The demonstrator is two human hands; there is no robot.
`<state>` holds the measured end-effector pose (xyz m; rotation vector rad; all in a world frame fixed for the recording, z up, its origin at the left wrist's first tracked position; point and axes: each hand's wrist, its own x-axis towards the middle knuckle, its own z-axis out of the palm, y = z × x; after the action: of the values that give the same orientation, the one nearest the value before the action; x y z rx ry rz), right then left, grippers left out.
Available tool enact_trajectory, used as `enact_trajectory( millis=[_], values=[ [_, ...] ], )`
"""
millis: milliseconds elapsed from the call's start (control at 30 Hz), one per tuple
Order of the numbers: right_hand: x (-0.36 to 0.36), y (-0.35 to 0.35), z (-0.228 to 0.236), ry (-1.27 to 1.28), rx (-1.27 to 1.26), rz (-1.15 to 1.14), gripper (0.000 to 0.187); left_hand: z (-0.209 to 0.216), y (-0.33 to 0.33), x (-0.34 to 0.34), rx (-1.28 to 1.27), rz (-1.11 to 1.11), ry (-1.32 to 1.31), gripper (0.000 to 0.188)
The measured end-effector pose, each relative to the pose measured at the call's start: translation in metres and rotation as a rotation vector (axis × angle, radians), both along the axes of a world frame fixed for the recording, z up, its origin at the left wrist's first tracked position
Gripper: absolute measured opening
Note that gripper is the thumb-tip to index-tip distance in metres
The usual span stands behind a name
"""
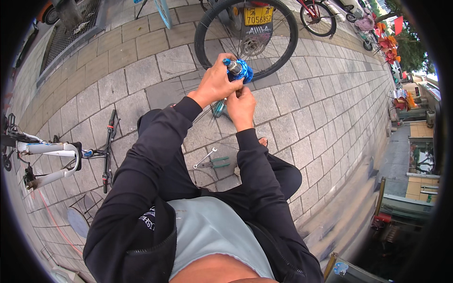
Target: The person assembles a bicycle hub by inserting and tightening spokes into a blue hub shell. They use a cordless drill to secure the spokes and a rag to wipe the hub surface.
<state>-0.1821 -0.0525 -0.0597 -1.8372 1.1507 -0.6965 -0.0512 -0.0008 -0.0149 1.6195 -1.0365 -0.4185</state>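
Note:
My left hand [217, 81] is closed around a blue bicycle hub [243, 70] with a silver middle, raised in front of me. Thin spokes [191, 85] fan out past the left side of that hand. Just below the hub, my right hand [241, 106] has its thumb and fingers pinched together against the left fingertips; what lies in the pinch is hidden. A teal piece [218, 108] shows beneath the hands, partly covered. On the paving between my legs lie a silver wrench [205, 158] and pliers with green handles [218, 162].
Ahead stands a bicycle wheel [200, 35] with a black tyre, a vehicle with a yellow plate [258, 16] behind it. To my left are a white bicycle frame [45, 148], a handlebar [109, 151], a round stool [78, 221] and a red cord [55, 224]. A red bicycle [317, 19] stands farther off.

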Motion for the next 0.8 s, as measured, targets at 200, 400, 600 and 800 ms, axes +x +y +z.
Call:
enact_trajectory(
  millis=[200, 400, 600, 800],
  values=[
    [-0.001, 0.002, -0.006, -0.014, 0.076, -0.002, 0.035, -0.004, -0.004, 0.003, -0.008, -0.023, 0.053, 0.068],
    [-0.008, 0.005, 0.012, -0.203, 0.339, 0.113, 0.033, -0.007, -0.008, 0.011, -0.008, -0.079, 0.541, 0.054],
    [-0.029, 0.032, 0.009, -0.239, 0.718, 0.118, 0.024, -0.014, -0.009, 0.018, 0.002, -0.091, 0.416, 0.060],
    [-0.079, 0.023, 0.048, -0.302, 0.771, 0.104, 0.029, -0.017, 0.002, 0.017, -0.036, -0.123, -0.145, 0.064]
  ],
)
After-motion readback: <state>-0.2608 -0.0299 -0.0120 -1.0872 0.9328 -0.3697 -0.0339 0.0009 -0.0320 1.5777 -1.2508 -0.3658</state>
